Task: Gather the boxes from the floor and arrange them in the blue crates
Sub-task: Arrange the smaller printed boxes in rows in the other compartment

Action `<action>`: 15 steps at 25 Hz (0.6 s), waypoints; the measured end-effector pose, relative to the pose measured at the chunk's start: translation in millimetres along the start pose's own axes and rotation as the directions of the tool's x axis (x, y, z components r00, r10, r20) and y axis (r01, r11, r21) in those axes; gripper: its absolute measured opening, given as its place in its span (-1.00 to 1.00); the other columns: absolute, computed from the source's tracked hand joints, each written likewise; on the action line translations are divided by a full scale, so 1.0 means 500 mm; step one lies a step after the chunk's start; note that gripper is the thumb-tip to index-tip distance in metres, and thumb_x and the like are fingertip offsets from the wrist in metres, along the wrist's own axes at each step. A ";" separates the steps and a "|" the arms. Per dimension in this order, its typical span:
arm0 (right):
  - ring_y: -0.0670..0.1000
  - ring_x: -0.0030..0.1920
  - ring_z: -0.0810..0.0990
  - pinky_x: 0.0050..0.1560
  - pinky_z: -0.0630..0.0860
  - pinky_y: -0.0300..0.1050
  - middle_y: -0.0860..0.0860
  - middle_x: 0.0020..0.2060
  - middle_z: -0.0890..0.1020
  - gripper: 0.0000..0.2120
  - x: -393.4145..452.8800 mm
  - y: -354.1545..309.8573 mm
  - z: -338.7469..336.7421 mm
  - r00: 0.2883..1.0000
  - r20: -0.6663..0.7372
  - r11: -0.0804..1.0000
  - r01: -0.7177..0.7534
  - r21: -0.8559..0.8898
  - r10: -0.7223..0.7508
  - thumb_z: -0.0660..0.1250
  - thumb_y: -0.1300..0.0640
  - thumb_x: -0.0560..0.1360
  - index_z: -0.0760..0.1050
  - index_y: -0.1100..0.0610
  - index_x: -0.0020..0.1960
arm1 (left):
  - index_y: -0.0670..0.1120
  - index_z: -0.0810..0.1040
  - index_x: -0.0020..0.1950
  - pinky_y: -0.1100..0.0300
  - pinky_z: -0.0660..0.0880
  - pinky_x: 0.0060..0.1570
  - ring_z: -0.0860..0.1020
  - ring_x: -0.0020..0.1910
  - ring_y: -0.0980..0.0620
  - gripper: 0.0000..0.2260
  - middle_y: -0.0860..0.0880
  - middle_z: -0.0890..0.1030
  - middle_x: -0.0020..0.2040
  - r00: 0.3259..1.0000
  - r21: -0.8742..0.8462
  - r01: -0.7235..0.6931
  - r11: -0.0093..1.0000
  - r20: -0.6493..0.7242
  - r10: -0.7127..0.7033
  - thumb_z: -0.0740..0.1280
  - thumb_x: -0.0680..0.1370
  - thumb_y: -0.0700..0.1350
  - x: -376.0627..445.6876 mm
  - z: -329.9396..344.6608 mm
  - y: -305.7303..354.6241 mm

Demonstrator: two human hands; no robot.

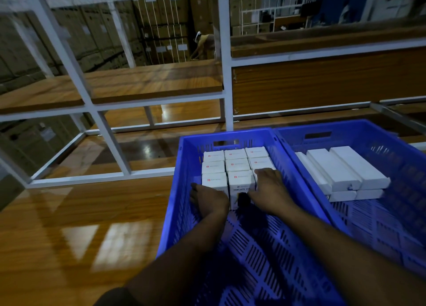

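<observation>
White boxes sit gridded at left blue crate's far end. Left hand and right hand clamp front-row boxes; best push them flush, square, gapless.

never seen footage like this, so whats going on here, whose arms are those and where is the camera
There is no machine here. The single picture comes from a camera worn on a person's head, looking down at their own bare arms. Both reach into the nearer blue crate, where small white boxes stand packed in rows. The left hand and the right hand sit either side of the front box, seemingly pressing it into line. A second blue crate beside it holds longer white boxes. Both crates rest on a glossy wooden floor.
</observation>
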State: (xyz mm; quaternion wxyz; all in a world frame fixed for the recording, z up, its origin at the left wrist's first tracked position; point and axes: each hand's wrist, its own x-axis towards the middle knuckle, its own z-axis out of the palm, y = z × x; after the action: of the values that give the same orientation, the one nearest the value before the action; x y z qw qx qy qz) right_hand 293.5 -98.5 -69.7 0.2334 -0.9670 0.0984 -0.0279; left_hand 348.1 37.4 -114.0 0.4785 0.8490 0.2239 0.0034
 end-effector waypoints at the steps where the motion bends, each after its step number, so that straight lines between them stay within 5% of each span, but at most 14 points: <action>1: 0.15 0.45 0.21 0.45 0.23 -0.02 0.16 0.43 0.33 -0.44 0.002 -0.001 0.004 1.000 0.001 1.000 0.012 -0.004 -0.012 0.27 0.05 0.57 0.24 0.23 0.49 | -0.23 -0.03 0.62 -0.08 0.15 0.52 0.11 0.57 -0.24 -0.32 -0.24 0.09 0.60 1.000 -0.031 -0.013 0.999 -0.027 0.012 0.26 0.58 -0.25 0.000 -0.004 0.006; 5: 0.14 0.58 0.04 0.56 0.01 -0.02 0.17 0.58 0.11 -0.39 0.029 -0.015 0.014 1.000 0.014 0.995 0.019 -0.097 -0.018 0.14 0.01 0.64 0.07 0.26 0.58 | -0.31 0.22 0.53 -0.08 0.23 0.48 0.28 0.49 -0.29 -0.56 -0.33 0.25 0.53 0.989 0.040 -0.111 0.993 -0.095 0.114 0.11 0.67 -0.21 0.018 -0.011 0.016; 13: 0.08 0.61 -0.16 0.57 -0.23 0.11 0.11 0.62 -0.10 -0.29 0.119 0.013 0.059 0.996 0.059 0.978 -0.055 -0.203 0.068 -0.07 -0.20 0.65 -0.12 0.21 0.62 | -0.12 0.29 0.54 -0.07 0.42 0.34 0.42 0.38 -0.23 -0.53 -0.18 0.39 0.45 0.980 -0.083 -0.179 0.980 0.077 0.186 0.23 0.65 -0.04 0.077 0.016 0.045; 15: 0.07 0.61 -0.20 0.56 -0.28 0.15 0.12 0.61 -0.13 -0.28 0.127 0.012 0.078 0.997 0.069 0.963 -0.019 -0.267 0.039 -0.13 -0.22 0.64 -0.16 0.22 0.62 | -0.15 0.20 0.57 -0.06 0.36 0.39 0.35 0.45 -0.21 -0.43 -0.17 0.31 0.51 0.966 0.015 -0.238 0.971 0.108 0.235 0.24 0.63 0.04 0.074 0.020 0.036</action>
State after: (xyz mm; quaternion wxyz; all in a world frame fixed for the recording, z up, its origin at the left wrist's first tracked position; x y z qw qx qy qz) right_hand 358.7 -99.0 -106.7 0.1051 -0.9884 0.1069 0.0246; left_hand 390.5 35.7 -112.7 0.4741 0.8752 0.0956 0.0125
